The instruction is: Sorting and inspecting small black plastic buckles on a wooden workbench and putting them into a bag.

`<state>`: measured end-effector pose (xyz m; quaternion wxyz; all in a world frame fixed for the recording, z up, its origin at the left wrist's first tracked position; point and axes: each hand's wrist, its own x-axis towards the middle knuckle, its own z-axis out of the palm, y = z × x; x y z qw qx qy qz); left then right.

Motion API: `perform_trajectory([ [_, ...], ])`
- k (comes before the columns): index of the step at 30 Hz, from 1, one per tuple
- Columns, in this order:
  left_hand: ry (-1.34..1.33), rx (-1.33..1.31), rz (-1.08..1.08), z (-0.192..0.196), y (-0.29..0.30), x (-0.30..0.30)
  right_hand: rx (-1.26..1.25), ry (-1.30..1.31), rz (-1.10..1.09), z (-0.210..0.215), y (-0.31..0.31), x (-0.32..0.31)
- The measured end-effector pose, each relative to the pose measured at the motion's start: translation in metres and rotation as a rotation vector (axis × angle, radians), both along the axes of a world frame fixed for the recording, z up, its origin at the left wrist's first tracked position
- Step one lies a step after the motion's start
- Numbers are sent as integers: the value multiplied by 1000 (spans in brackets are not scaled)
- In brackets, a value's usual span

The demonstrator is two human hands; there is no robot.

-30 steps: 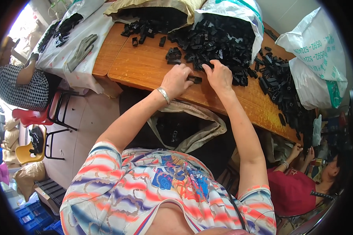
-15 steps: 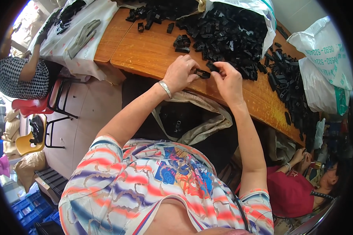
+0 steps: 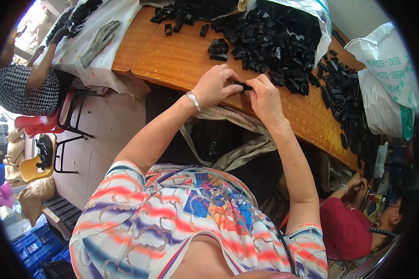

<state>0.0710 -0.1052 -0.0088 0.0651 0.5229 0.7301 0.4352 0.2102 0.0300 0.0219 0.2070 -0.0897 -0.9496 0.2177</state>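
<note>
My left hand [image 3: 217,85] and my right hand [image 3: 266,98] meet over the near edge of the wooden table [image 3: 172,60]. Between their fingertips is a small black plastic part [image 3: 242,87], pinched from both sides and mostly covered by the fingers. Whether it is one piece or two pressed together I cannot tell. Just beyond my hands lies a large heap of black plastic parts [image 3: 277,42]. A few loose black parts [image 3: 218,49] sit apart from it, beyond my left hand. Below my hands, an open cloth sack [image 3: 228,160] with dark contents hangs near my lap.
Longer black pieces [image 3: 342,95] spread along the table's right side beside white sacks [image 3: 381,69]. At the far left a person [image 3: 28,88] works at a covered table with a grey glove [image 3: 100,43] on it. Another person in red [image 3: 344,228] sits at the right.
My hands have come closer together. The black piece in my right fingers has been brought onto the one in my left. The person at the left has moved a hand.
</note>
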Motion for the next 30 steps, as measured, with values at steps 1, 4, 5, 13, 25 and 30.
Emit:
perform_trajectory([
  [1,-78,-7,-30,3,0,-2,-2,15,24,-1,0,0],
  [4,-39,-83,30,5,4,-1,7,7,30,4,-8,0],
  [5,-42,-88,36,3,3,-1,25,-9,9,6,-12,1],
  [13,57,-85,-145,-3,-1,-2,21,21,-22,-17,-24,21],
  [25,555,60,326,-2,11,-63,-16,152,-56,-9,4,0],
  [30,550,37,258,2,12,-57,150,68,-245,-6,24,-55],
])
